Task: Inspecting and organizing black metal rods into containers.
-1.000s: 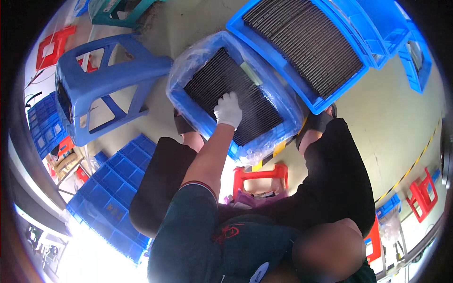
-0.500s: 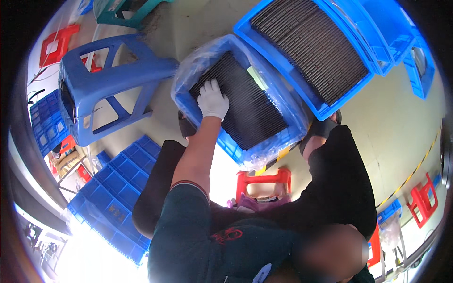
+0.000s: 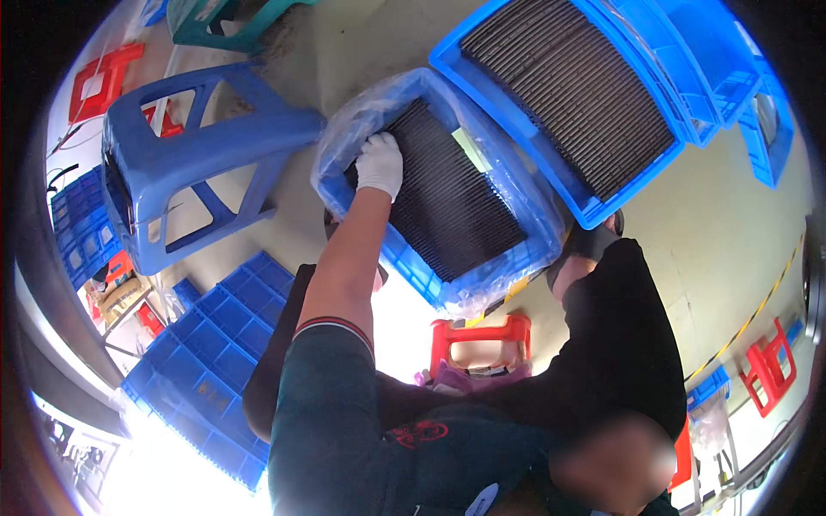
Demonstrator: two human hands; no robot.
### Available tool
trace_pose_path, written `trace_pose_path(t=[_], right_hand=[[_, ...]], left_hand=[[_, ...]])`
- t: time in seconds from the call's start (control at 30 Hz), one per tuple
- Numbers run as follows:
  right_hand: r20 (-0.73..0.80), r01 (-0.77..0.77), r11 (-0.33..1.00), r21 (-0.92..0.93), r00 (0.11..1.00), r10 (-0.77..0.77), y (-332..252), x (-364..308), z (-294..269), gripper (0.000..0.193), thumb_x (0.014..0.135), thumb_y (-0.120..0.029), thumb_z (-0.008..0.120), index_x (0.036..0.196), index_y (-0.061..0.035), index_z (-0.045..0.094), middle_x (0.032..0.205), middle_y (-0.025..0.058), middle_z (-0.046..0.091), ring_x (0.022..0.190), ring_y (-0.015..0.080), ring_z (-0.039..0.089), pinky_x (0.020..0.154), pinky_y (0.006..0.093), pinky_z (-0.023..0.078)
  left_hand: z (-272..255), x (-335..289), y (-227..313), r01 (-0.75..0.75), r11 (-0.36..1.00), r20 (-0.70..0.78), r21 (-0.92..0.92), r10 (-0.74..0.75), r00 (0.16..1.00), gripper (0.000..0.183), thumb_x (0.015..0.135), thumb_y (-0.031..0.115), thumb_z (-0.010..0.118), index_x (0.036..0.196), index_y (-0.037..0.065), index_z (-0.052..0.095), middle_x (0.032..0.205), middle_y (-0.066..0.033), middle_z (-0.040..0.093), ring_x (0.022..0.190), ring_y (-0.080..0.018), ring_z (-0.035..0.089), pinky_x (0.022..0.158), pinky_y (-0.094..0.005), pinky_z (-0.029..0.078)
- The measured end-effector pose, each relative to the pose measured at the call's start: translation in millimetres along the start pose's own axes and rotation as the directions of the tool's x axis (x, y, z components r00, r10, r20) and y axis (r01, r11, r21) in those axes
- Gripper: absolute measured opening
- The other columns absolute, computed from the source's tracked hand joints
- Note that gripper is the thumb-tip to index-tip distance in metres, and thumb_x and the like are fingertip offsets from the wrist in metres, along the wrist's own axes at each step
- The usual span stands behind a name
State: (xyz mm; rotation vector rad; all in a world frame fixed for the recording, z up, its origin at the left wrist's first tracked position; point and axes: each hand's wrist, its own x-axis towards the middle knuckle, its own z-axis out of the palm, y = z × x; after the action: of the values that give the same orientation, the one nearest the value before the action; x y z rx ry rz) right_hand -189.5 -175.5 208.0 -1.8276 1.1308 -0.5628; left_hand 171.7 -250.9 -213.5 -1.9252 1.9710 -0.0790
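Note:
My left hand (image 3: pixel 379 163), in a white glove, rests at the left end of closely packed dark ridged parts (image 3: pixel 456 206). Its fingers are curled down against them; what they hold, if anything, is hidden. These parts fill a blue plastic bin (image 3: pixel 417 258) lined with a clear plastic bag (image 3: pixel 538 193). A pale paper slip (image 3: pixel 470 150) lies along the bin's far right side. My right hand is out of view.
Another blue bin (image 3: pixel 594 211) of similar dark parts (image 3: pixel 568 86) stands to the right. A blue stool (image 3: pixel 206 129) is at the left, with blue crates (image 3: pixel 206 344) nearer me. A red stool (image 3: pixel 482 328) sits between my legs.
My left hand has slid slightly left and farther away, toward the end of the dark parts. Its fingers, stretched over them before, are now curled.

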Motion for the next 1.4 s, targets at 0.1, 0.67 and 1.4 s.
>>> trace_pose_path(t=[0.1, 0.67, 1.4], right_hand=[[0.015, -0.017, 1.000, -0.011, 1.000, 0.017, 0.3, 0.2, -0.6, 0.038, 0.053, -0.011, 0.074, 0.090, -0.0039, 0.071, 0.078, 0.0076, 0.059, 0.066, 0.0235, 0.060, 0.056, 0.0317, 0.048], [-0.038, 0.016, 1.000, -0.009, 0.999, -0.016, -3.9, -4.7, -1.9, 0.037, 0.052, -0.014, 0.073, 0.088, -0.0037, 0.070, 0.076, 0.0080, 0.059, 0.064, 0.0232, 0.060, 0.054, 0.0317, 0.047], [-0.260, 0.089, 0.989, -0.116, 0.959, -0.117, -7.5, -41.2, 25.8, 0.017, 0.072, 0.001, 0.076, 0.086, -0.0018, 0.067, 0.079, 0.0112, 0.064, 0.070, 0.0269, 0.063, 0.062, 0.0338, 0.051]], left_hand=[[6.6, 10.2, -3.8, -0.028, 0.999, -0.074, 0.038, 0.030, 0.997, 0.010, 0.087, 0.013, 0.053, 0.090, 0.004, 0.056, 0.084, -0.0131, 0.061, 0.075, -0.0264, 0.067, 0.055, -0.0393, 0.058], [5.2, 5.3, -21.2, 0.302, 0.723, 0.362, -0.621, -0.076, 0.929, 0.022, 0.079, 0.006, 0.052, 0.100, 0.004, 0.059, 0.084, -0.0198, 0.065, 0.068, -0.0312, 0.068, 0.056, -0.0414, 0.056], [-203.3, -134.8, 50.8, 0.317, -0.947, -0.181, -0.054, 0.322, 0.929, 0.044, 0.086, 0.018, 0.070, 0.127, 0.015, 0.053, 0.109, -0.0074, 0.055, 0.104, -0.0287, 0.053, 0.089, -0.0468, 0.045]])
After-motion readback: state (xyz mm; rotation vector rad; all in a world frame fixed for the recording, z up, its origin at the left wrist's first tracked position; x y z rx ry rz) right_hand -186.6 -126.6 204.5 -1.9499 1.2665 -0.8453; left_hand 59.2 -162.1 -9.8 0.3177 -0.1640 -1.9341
